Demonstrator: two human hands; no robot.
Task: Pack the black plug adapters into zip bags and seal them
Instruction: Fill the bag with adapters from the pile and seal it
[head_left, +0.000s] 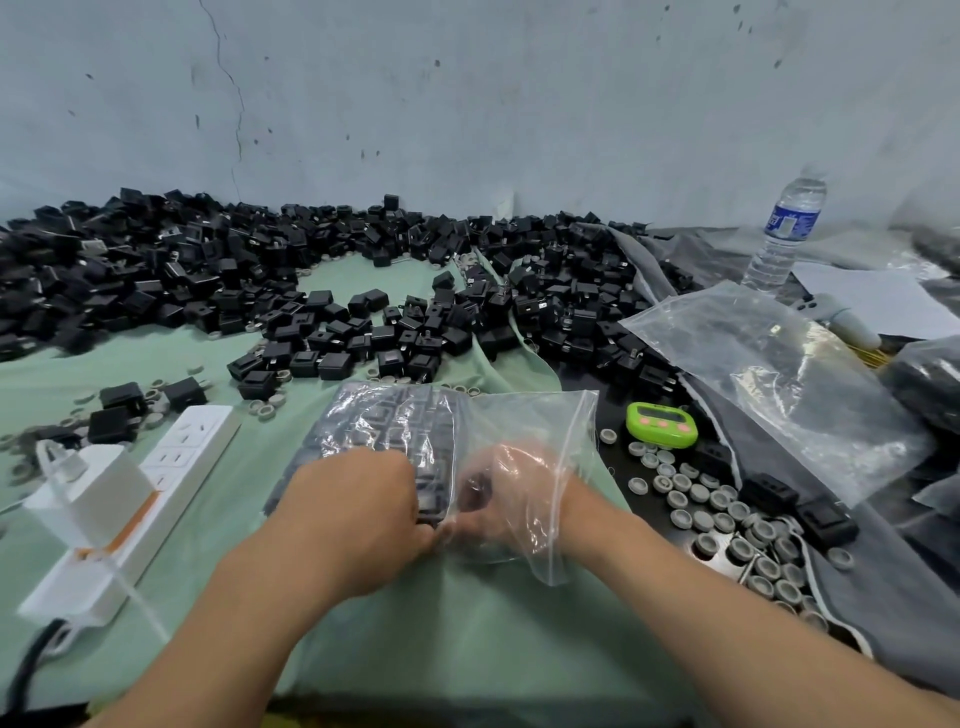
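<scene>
Head-worn wide-angle view, forward-down, close over table.

1. The zip bag at lower centre is clear plastic film — glossy, creased, with white glints; the empty bag at right looks alike.
2. The black plug adapters are hard black plastic, mostly matt, with small bright metal prongs.
3. The pale green cloth beneath them is matt and softly wrinkled.
4. The power strip at left is smooth glossy white plastic; the timer is shiny green plastic.
5. The grey caps at right look matt and rubbery.
6. The wall is matt paint — scuffed, cracked.
</scene>
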